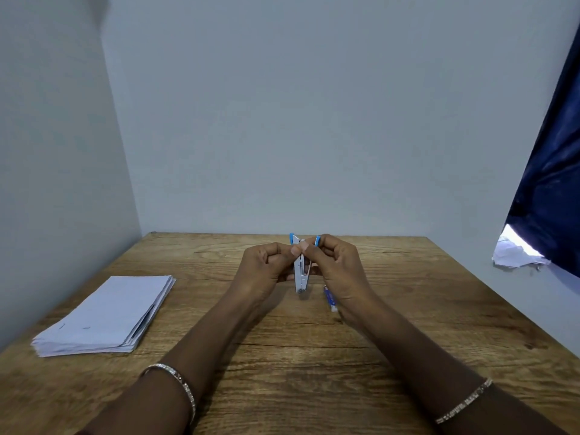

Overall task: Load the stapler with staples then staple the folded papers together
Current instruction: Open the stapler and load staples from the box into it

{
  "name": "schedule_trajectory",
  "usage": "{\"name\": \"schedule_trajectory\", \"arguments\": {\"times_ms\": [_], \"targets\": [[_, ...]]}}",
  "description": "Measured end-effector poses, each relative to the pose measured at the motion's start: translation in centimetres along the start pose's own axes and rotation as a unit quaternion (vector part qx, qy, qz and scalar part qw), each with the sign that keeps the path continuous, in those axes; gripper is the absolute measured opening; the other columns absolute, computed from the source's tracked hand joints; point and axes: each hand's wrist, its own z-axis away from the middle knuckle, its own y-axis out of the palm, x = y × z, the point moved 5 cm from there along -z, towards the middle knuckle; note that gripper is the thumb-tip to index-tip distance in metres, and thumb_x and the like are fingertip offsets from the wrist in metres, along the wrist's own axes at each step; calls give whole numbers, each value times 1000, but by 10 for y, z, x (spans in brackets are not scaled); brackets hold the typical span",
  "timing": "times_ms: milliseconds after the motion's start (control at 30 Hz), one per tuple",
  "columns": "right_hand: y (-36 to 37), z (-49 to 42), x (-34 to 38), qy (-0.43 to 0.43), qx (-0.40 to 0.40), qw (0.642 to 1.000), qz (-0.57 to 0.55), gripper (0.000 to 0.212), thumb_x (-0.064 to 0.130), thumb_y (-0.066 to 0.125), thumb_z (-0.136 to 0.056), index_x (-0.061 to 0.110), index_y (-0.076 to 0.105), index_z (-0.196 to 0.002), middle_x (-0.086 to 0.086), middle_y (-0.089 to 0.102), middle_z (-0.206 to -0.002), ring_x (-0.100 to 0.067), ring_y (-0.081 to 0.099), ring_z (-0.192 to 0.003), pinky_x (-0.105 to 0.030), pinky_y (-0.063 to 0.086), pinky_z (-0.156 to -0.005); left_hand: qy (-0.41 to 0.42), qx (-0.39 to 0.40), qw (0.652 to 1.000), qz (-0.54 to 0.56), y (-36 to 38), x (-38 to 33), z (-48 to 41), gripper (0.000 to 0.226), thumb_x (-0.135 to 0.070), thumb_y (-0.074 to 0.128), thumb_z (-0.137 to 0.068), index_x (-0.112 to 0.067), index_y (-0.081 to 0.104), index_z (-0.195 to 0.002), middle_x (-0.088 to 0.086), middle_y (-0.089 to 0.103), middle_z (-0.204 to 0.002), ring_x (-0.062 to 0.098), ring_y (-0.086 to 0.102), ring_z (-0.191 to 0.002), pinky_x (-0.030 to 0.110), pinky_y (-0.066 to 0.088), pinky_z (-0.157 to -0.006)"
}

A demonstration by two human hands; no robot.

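Note:
A small silver stapler [301,273] with blue ends stands upright above the middle of the wooden table [282,356], hinged wide apart in a V. My left hand [266,265] grips its left arm, thumb at the top. My right hand [337,265] holds the right arm, fingertips pinched at the top between the two arms; I cannot see whether staples are in them. A small blue staple box [330,298] lies on the table just under my right hand. A stack of folded white papers [106,317] rests at the left; the top one shows two staples.
Grey walls close off the table's back and left sides. A dark blue curtain [552,171] hangs at the right with crumpled white paper [514,254] at its lower edge. Each wrist carries a bangle.

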Motion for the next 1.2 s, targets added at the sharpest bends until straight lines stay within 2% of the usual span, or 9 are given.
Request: {"name": "schedule_trajectory", "arguments": {"times_ms": [167,267,400,567,700,767,967,1100,1200], "targets": [[4,3,8,-43,-44,996,60,38,46,70,-81,8,71,-89,-23,73,-91,-44,70,-93,-63,58,-82,23,1,999,-27,3,-7,4,30,-19,65,-95,10,72,-99,16,79,-82,18,75,-69,25,61,-66],[6,3,9,-57,-55,991,106,36,44,67,-87,8,68,-90,-23,71,-90,-43,68,-90,-57,59,-76,26,2,999,-40,4,-10,6,31,-18,62,-97,11,71,-102,20,77,-86,18,74,-70,27,62,-69],[7,5,12,-63,-63,983,160,22,35,66,-94,14,65,-90,-7,70,-84,-18,66,-77,-40,56,-66,16,6,999,-32,7,-9,8,31,-18,59,-98,12,68,-105,17,75,-87,16,73,-72,27,61,-69],[11,7,17,-84,-60,974,201,24,30,60,-98,7,57,-93,-15,65,-90,-32,63,-83,-46,54,-69,0,18,1000,12,14,-3,9,26,-21,56,-101,2,67,-102,1,72,-72,13,68,-67,26,57,-59],[12,9,13,-82,-73,968,226,15,26,50,-102,13,47,-94,-6,55,-79,-14,49,-65,-20,41,-52,-13,5,1000,19,16,3,9,27,-27,51,-104,-3,61,-97,-3,68,-69,10,66,-66,25,53,-61],[11,8,8,-64,-72,976,194,14,26,48,-103,14,47,-97,-12,61,-83,-22,56,-67,-32,48,-56,-16,-1,999,33,15,5,8,30,-27,49,-104,2,59,-104,-3,71,-71,9,68,-66,24,54,-59],[5,1,1,-14,-101,988,116,23,41,48,-104,19,56,-105,-4,72,-96,-22,74,-88,-45,62,-74,-7,-54,992,117,9,0,5,22,-26,49,-104,-5,57,-101,5,75,-89,14,75,-81,24,58,-63],[-17,-9,-3,53,-144,987,55,27,39,56,-101,13,65,-107,-4,69,-87,-10,72,-59,-45,63,-76,-44,-47,980,189,6,-5,3,19,-26,55,-99,-8,60,-97,15,71,-111,28,69,-114,30,63,-74],[-31,-15,1,54,-152,987,-2,27,25,65,-99,8,63,-121,-6,71,-87,-9,70,-54,-42,61,-77,-96,-4,965,244,12,-7,7,34,-34,64,-90,-4,60,-104,21,65,-128,33,65,-119,41,62,-86]]}}
